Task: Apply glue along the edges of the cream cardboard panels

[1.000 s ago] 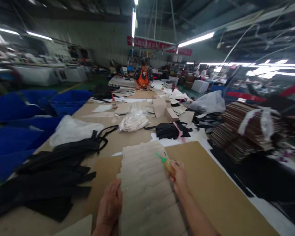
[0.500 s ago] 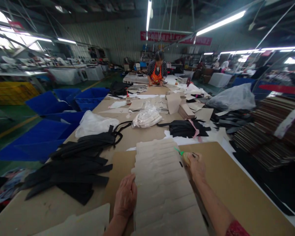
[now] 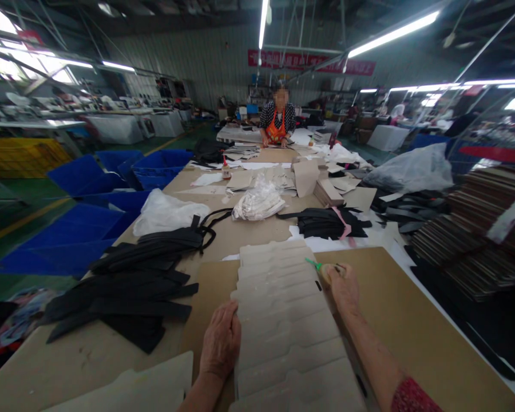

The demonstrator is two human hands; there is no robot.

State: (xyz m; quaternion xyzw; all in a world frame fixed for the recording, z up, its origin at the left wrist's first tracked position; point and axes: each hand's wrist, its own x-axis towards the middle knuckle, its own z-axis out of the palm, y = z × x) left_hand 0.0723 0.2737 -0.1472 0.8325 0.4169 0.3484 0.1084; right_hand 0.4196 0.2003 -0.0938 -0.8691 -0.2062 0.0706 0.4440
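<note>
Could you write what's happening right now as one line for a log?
left hand: flat on scalloped pale sheet | right hand: holding green-nozzled squeeze bottle | beneath sheet: brown cardboard

Glue bottle: green nozzle, pale yellow body
Scalloped sheet: off-white
Cardboard: tan
Right sleeve: red, finely speckled
Black straps: plain black, near left
Pink strip: pink, across black pieces
Striped stack: brown and dark bands, right
Bins: bright blue, left
Crate: yellow, far left
Apron: orange, far end
Co-worker's top: black with white dots
Banner: red, far wall
</note>
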